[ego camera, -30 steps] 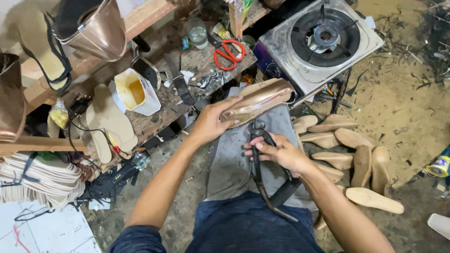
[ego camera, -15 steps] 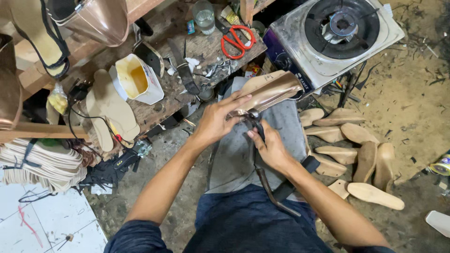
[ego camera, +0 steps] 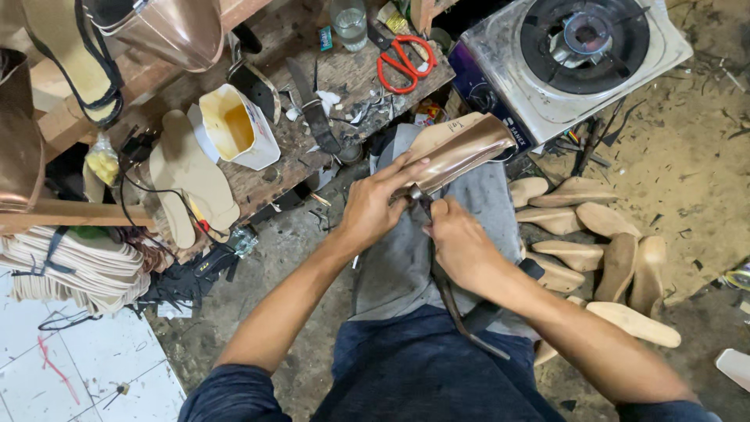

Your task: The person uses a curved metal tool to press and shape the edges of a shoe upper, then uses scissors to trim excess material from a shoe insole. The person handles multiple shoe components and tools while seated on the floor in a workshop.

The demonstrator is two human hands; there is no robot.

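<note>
Shoe on last [ego camera: 461,148]: metallic bronze upper, tan sole side up, tilted toward upper right, frame centre. Lasting pliers [ego camera: 457,301]: dark, long-handled, jaws at the shoe's lower end.

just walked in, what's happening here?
A person seated at a cluttered workbench steadies a shoe on a last on their lap with the left hand. The right hand grips long-handled pincers whose head meets the shoe's edge. Bare wooden lasts lie on the floor beside them.
</note>
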